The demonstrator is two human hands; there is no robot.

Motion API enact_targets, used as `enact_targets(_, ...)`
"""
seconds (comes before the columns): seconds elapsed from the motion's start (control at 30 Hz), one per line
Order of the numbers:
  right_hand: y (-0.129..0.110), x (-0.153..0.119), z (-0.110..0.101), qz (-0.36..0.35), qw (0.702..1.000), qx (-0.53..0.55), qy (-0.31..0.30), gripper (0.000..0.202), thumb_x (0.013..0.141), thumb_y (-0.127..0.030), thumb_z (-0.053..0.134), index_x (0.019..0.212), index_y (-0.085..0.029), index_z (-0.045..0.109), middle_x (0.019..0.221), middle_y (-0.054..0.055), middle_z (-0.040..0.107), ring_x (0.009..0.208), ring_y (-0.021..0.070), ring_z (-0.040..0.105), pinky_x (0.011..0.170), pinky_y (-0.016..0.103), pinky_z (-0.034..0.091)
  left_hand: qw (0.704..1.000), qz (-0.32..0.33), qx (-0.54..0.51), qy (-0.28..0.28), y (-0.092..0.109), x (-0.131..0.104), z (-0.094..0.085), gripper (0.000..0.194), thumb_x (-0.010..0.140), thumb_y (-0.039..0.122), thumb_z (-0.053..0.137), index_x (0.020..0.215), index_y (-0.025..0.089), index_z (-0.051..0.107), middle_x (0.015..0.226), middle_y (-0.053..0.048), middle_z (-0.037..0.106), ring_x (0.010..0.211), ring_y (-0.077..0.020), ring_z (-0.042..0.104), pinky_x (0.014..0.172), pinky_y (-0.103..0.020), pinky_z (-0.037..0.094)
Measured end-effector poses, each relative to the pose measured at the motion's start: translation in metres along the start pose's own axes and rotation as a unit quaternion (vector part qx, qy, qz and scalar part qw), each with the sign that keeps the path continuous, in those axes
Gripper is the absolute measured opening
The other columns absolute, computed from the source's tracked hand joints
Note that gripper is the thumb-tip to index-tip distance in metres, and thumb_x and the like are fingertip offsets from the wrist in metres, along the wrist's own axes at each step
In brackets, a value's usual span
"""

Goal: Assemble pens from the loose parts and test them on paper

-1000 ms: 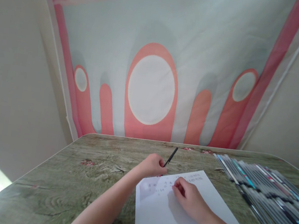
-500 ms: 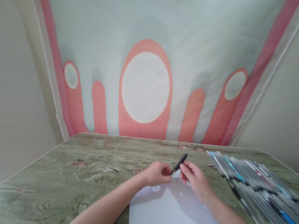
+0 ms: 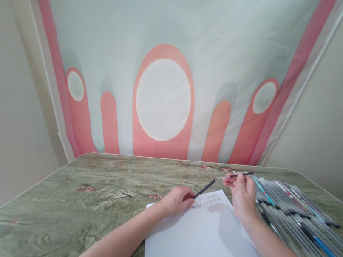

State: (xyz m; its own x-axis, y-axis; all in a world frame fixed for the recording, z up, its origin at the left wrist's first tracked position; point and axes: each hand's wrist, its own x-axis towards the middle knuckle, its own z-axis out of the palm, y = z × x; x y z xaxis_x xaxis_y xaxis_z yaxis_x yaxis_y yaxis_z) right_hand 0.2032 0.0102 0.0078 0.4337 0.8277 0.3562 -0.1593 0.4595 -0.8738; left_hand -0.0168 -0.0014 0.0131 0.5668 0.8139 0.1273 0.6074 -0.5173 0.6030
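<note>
A slim black pen barrel point(image 3: 205, 188) is gripped in my left hand point(image 3: 179, 200), slanting up to the right over the top of a white paper point(image 3: 202, 245). Handwriting in dark ink shows near the paper's far edge. My right hand point(image 3: 243, 193), raised beyond the sheet's upper right corner, pinches a thin dark stick-like piece point(image 3: 247, 173) with a paler end pointing left. Whether that piece is a refill or a pen part I cannot tell. The two held pieces are apart.
Many grey pens or refills point(image 3: 311, 226) lie in overlapping rows at the right, with a blue pen point(image 3: 331, 255) among them. The wood-patterned table point(image 3: 61, 198) meets a pink and pale green hanging point(image 3: 123, 18) at the back.
My right hand has moved away to the right and back from my left hand, and now holds a thin piece apart from the black barrel. The left hand has barely moved.
</note>
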Motion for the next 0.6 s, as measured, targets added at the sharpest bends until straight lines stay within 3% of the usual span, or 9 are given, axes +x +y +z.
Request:
enact_targets(0.3,0.0016,-0.0002,0.0005,0.012,0.999,0.037,-0.014,0.018,0.080,-0.043,0.048,0.081,-0.025,0.046,0.077,0.000,0.061,0.063,0.0149,0.060,0.056,0.030,0.049,1.000,0.003,0.006,-0.012,0.0011,-0.0004,-0.0018,0.020,0.076,0.027,0.046,0.085,0.016,0.059,0.075,-0.001,0.062,0.065,-0.0126,0.052,0.060,-0.021,0.038)
enact_targets(0.6,0.0046,0.0002,-0.0008,0.019,1.000,0.008,-0.007,0.023,0.080,-0.045,0.047,0.084,-0.022,0.047,0.074,0.000,0.062,0.059,0.0132,0.060,0.054,0.029,0.050,1.000,0.006,0.012,-0.014,0.0026,-0.0006,-0.0031,0.019,0.076,0.027,0.046,0.085,0.016,0.059,0.075,-0.001,0.061,0.066,-0.0122,0.052,0.061,-0.021,0.038)
